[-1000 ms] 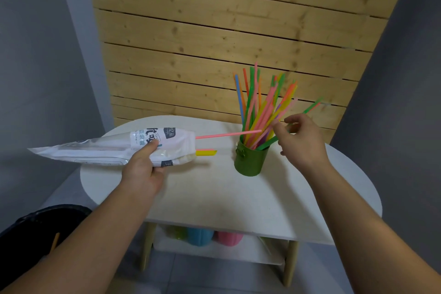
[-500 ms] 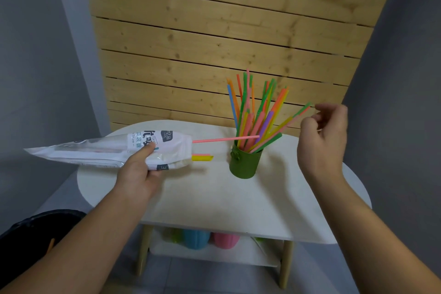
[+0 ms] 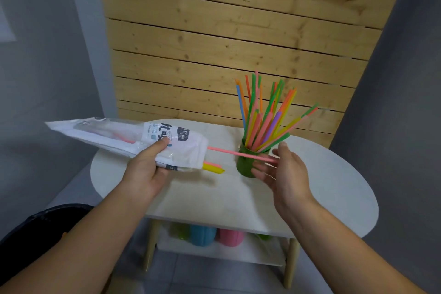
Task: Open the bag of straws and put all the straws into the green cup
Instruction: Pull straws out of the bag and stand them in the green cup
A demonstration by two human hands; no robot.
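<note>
My left hand [image 3: 145,169] grips the white straw bag [image 3: 143,136] and holds it level above the left side of the table. A pink straw [image 3: 229,151] sticks far out of the bag's open end, pointing right. A yellow straw [image 3: 213,168] and another pink one poke out just below it. The green cup [image 3: 243,164] stands on the white table [image 3: 322,186], filled with several coloured straws [image 3: 265,122] that fan upward. My right hand [image 3: 286,169] is in front of the cup, fingers spread around the pink straw's tip, not closed on it.
A wooden slat wall rises behind the table. On the shelf under the table stand a blue cup [image 3: 202,234], a pink cup [image 3: 230,236] and green ones. A black bin [image 3: 35,224] sits at the lower left, and grey walls stand on both sides.
My right hand has left the straws in the cup, swung out to the right, then come down in front of the cup to the pink straw's tip. The bag has tilted slightly.
</note>
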